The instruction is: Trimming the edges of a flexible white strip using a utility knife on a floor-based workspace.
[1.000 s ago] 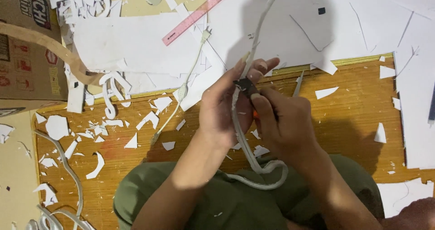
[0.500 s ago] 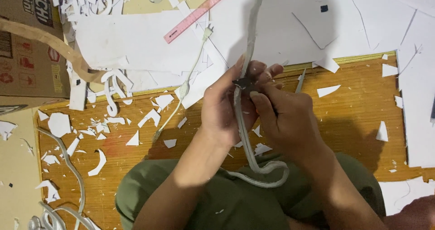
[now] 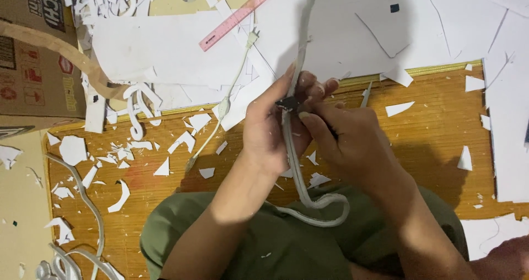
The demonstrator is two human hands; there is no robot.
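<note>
Covering most of the ground beyond both grips: large white sheets (image 3: 176,48), overlapping, laid on a wooden floor (image 3: 430,147). Far left of the left grip, a brown cardboard box (image 3: 33,54) standing on that floor. Scattered left of and below the left grip, white paper scraps (image 3: 71,150). Up and left of both grips, a pink ruler (image 3: 242,14) lying slantwise on the sheets, and beside it a thin white cord with a plug (image 3: 226,101). Between the two grips, a thick grey cable (image 3: 295,170), running up past the fingers and looping down onto an olive-green lap. Left hand (image 3: 270,131) clenched around the cable, thumb stretched upward. Right hand (image 3: 352,145) pinching a small dark part (image 3: 289,103) at the cable, just beside the left fingertips.
</note>
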